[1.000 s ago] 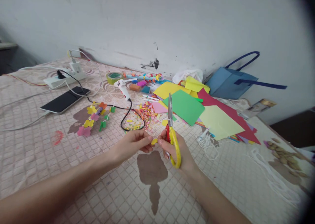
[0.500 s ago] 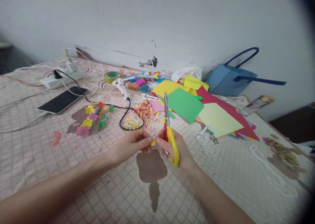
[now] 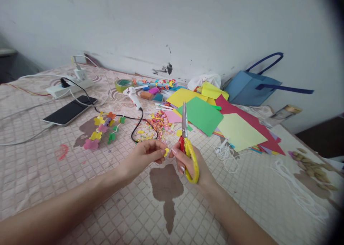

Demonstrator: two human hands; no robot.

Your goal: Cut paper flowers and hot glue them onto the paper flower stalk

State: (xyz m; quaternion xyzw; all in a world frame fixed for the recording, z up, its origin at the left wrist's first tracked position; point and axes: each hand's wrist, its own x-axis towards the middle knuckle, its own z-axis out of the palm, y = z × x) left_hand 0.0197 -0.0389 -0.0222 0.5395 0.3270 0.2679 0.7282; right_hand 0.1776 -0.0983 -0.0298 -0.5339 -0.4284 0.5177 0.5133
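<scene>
Between the thumb and fingers of my left hand (image 3: 149, 153) is a small yellow paper piece (image 3: 166, 152) with a rounded edge. My right hand (image 3: 192, 161) is wrapped round a pair of scissors (image 3: 185, 125) with a yellow and red handle, blades pointing up and away. Its thumb and forefinger tips come close to the yellow piece, with a small gap between. Beyond both hands lies a heap of tiny coloured paper scraps (image 3: 159, 125). To the left rest several paper flowers (image 3: 96, 135) in yellow, pink, orange and purple, beside green leaf shapes (image 3: 111, 137).
A white glue gun (image 3: 133, 97) trails a black cord over the table. Behind the scissors spread green paper (image 3: 201, 116) and red paper (image 3: 247, 121). A phone (image 3: 70, 110) and power strip (image 3: 70, 87) lie left; white string (image 3: 227, 157) and a blue bag (image 3: 252, 87) are right.
My right fingertips have come away from the yellow paper piece and shifted slightly right with the scissors. The piece now shows more of its rounded face in my left fingers.
</scene>
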